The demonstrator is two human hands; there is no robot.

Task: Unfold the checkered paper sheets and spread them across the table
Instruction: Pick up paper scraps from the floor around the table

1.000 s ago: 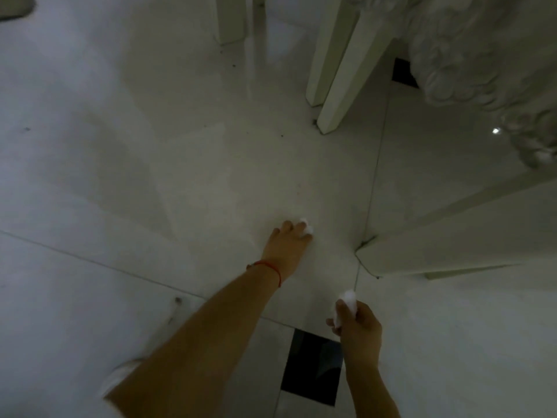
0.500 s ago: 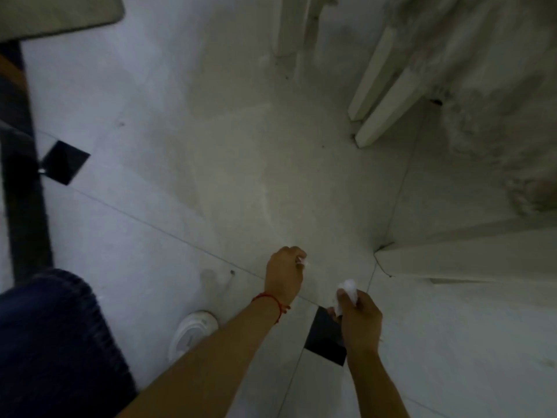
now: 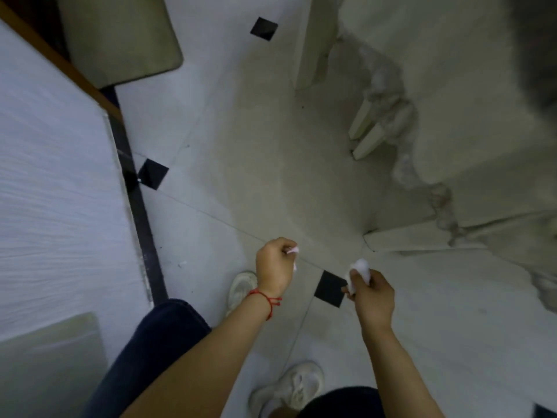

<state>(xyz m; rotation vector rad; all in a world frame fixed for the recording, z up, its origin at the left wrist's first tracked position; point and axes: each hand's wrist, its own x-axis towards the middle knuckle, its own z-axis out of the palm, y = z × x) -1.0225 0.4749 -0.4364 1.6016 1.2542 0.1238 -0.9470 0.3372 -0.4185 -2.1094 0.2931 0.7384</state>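
Note:
No checkered paper sheet shows in the head view. My left hand (image 3: 275, 267), with a red string at the wrist, is curled round a small white scrap (image 3: 293, 251) that peeks out past the fingers. My right hand (image 3: 372, 294) grips a crumpled white wad (image 3: 360, 268) between thumb and fingers. Both hands hang over the pale tiled floor, about a hand's width apart. What the white pieces are made of is too small to tell.
White table and chair legs (image 3: 366, 137) stand at the right under a lace-edged white cloth (image 3: 401, 164). A white wall panel (image 3: 54, 176) with a dark skirting runs along the left. A mat (image 3: 120, 40) lies at the top left. My white shoes (image 3: 242, 288) stand on the floor below.
My left hand has lifted off the floor with a white scrap and curled round it. The view has risen and swung left, bringing my legs, shoes and the wall into sight.

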